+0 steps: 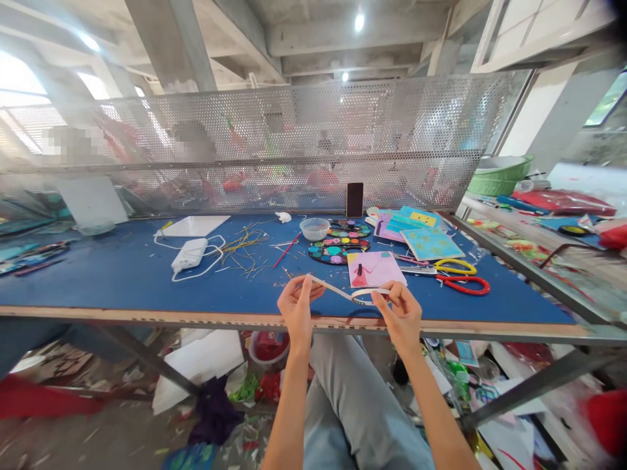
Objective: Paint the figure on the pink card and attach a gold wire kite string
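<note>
The left hand (pixel 296 310) and the right hand (pixel 399 318) are bare — so are the long, thin arms (pixel 291 408). The person wears soft grey pants (pixel 365 398) — a bit blue, with big folds in the cloth.

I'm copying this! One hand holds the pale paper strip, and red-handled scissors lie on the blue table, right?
Not one: the head view shows left hand and right hand holding the pale paper strip. The red-handled scissors do lie on the blue table.

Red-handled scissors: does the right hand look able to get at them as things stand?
Probably yes: the scissors lie just past the right hand with nothing between, though it is holding a paper strip.
</note>
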Tool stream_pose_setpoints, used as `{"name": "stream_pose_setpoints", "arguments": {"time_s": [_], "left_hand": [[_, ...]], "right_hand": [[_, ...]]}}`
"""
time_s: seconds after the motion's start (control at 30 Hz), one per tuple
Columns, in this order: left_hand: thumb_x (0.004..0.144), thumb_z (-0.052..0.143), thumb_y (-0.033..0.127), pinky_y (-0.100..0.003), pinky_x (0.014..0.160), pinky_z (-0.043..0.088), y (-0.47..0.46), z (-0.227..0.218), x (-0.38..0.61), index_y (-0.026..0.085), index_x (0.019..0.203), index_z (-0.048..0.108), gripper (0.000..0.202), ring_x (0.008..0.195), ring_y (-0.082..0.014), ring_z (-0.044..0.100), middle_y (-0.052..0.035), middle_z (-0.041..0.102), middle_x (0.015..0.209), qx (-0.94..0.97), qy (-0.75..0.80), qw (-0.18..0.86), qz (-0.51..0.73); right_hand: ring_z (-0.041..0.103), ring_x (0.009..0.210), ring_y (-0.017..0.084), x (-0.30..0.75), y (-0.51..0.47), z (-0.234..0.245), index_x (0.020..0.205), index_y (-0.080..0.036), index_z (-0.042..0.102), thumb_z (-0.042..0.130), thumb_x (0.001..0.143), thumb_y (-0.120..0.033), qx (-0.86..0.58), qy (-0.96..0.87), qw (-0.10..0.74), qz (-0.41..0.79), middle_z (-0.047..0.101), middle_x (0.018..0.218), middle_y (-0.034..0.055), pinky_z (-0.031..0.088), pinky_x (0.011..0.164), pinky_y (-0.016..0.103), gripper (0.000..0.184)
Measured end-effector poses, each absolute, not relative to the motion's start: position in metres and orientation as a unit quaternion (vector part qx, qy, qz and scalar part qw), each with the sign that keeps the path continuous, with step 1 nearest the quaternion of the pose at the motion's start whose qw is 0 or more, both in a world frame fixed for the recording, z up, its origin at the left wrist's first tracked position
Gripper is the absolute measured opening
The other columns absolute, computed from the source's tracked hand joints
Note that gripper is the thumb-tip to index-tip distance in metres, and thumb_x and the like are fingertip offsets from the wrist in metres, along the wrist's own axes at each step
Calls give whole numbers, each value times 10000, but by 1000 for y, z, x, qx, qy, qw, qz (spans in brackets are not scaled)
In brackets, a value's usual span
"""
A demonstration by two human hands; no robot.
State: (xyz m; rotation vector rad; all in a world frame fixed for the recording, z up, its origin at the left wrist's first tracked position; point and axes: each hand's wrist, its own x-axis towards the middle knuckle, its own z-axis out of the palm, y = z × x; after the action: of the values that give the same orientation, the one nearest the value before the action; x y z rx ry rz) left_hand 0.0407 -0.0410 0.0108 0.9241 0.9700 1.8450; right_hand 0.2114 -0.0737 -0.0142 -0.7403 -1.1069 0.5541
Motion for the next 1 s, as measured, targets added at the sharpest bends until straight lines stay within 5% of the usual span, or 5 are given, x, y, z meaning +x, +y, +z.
{"name": "stream_pose_setpoints", "arguments": {"time_s": [0.6,1.0], "left_hand": [[804,646,461,-309,637,609,-46,15,47,192,785,541,289,653,-229,755,-55,759,690,400,404,467,677],[840,626,454,-330,655,617,-44,10,45,205,804,517,274,676,-235,759,-54,761,708,410,393,468,677]], "right_hand": [[355,675,111,210,-72,-20,634,-218,269,741,822,-302,-346,-447,771,295,383,694,-40,304,625,250,515],[325,707,128,211,-70,-25,634,-221,254,741,826,-328,-356,-454,762,295,283,709,-38,279,628,262,534]]}}
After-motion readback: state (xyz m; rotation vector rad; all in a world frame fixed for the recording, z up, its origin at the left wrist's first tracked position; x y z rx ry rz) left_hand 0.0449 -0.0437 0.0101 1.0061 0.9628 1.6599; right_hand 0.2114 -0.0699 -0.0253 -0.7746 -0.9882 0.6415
